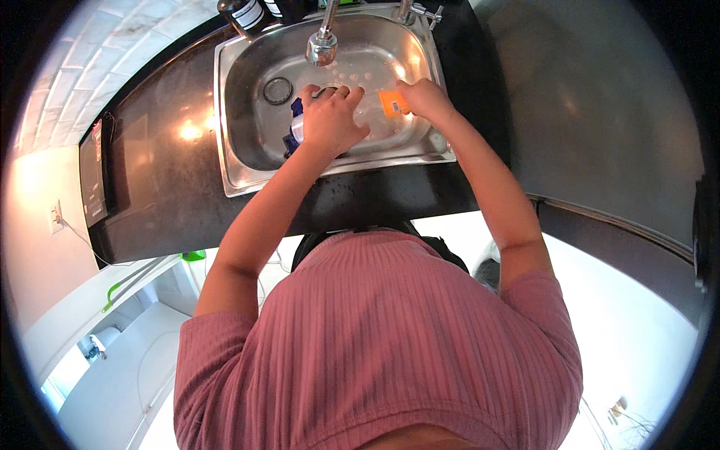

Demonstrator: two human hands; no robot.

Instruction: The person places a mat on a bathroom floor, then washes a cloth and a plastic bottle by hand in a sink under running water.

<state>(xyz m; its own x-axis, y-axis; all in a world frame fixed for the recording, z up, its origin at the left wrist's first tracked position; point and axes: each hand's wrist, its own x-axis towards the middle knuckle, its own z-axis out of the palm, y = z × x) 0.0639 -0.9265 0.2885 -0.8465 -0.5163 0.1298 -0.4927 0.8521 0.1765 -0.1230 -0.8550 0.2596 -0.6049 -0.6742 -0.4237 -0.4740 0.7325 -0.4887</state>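
Note:
My right hand (424,101) grips a small orange packet (392,103) with a barcode patch, over the right side of the stainless steel sink (236,121). My left hand (336,115) is spread with fingers apart above the middle of the basin. Beneath and left of it lies a dark blue crumpled thing (291,144), perhaps a cloth or wrapper, with a whitish piece (298,128) against it. My left hand and wrist hide part of both. A round drain strainer (278,90) rests on the basin floor, left of my fingers.
A spring-neck faucet head (322,50) hangs over the back of the basin, with a metal tap handle (424,11) at the back right. Dark bottles (246,16) stand behind the sink. On the black countertop (169,185), a flat black panel (93,174) sits far left, near a wall outlet (55,217).

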